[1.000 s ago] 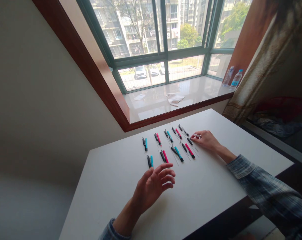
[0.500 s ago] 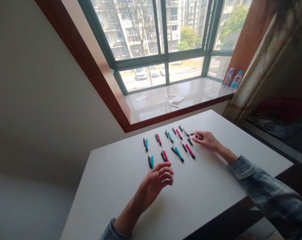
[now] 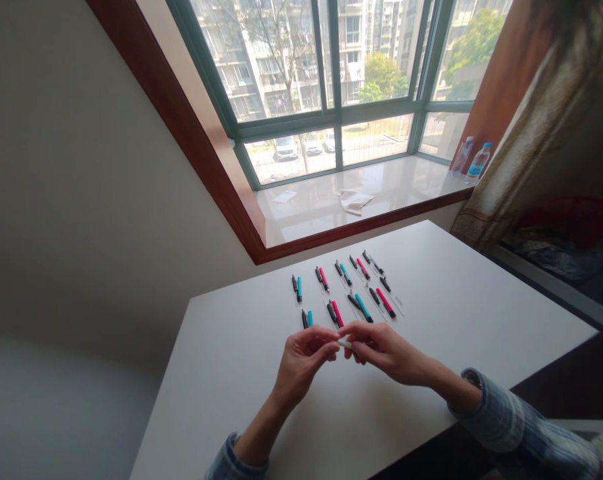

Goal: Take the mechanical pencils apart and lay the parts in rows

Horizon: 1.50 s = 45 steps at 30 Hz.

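A small white pen barrel (image 3: 345, 343) is held between both hands above the near part of the table. My right hand (image 3: 388, 350) pinches it from the right, fingers closed. From the left, my left hand (image 3: 304, 363) has its thumb and fingertips closed at the barrel's other end, which they partly hide. Just beyond the hands lie two rows of pen parts: black pen pieces (image 3: 374, 295), pink barrels (image 3: 386, 303), teal barrels (image 3: 364, 308) and thin refills (image 3: 396, 305). At the right end of the near row, a black piece (image 3: 385, 284) lies beside a refill with no coloured barrel.
The white table (image 3: 231, 373) meets a window sill (image 3: 311, 217) at its far side. On the sill are a crumpled cloth (image 3: 355, 201), a flat paper (image 3: 284, 197) and two plastic bottles (image 3: 478, 162). A curtain (image 3: 506, 160) hangs at the right.
My right hand has come from the right end of the rows toward me and left, carrying the white barrel. My left hand has closed from open fingers onto it.
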{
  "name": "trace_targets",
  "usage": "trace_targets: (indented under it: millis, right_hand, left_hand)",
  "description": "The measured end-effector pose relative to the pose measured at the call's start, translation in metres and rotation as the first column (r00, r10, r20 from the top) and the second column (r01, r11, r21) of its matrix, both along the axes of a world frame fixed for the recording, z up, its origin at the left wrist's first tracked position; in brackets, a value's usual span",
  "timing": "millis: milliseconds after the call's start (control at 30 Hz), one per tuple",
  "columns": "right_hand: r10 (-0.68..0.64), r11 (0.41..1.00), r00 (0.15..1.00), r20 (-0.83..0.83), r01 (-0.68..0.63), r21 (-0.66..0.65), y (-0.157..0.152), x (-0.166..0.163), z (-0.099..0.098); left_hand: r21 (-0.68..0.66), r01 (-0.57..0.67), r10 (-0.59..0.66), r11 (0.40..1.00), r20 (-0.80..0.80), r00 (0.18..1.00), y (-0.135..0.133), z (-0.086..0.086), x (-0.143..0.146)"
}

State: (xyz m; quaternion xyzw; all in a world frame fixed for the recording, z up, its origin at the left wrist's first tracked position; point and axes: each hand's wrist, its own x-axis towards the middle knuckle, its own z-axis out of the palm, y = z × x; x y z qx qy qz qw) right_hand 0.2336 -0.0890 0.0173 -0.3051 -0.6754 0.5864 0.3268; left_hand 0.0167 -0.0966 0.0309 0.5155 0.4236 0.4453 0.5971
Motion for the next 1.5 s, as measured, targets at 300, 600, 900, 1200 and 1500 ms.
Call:
trace_targets:
  millis: [300,600,900,1200,1500]
  right_hand:
    - [-0.140,0.990,0.990,-0.015,0.140,-0.007,0.003,0.003,0.008]
    - [-0.407,0.913,0.878,-0.252,0.402,-0.075,0.001,0.000,0.012]
    - [-0.426,0.878,0.855,-0.296,0.470,0.093,0.000,-0.012,0.026]
    - [-0.410,0.890,0.903,-0.125,0.426,0.163,0.000,0.001,0.019]
    - [-0.475,0.769,0.858,0.198,0.295,0.567,-0.015,0.022,0.029]
  left_hand:
    - [-0.060,-0.098,0.100,0.993,0.039,0.994,0.000,-0.001,0.002]
    - [-0.303,-0.109,0.172,0.947,0.190,0.967,0.004,-0.006,-0.003]
    - [-0.477,-0.052,0.230,0.878,0.323,0.918,0.000,-0.007,0.004]
    - [-0.466,-0.109,0.286,0.878,0.328,0.900,0.003,-0.008,0.002]
    - [-0.411,-0.113,0.238,0.904,0.267,0.934,-0.002,-0.009,0.008]
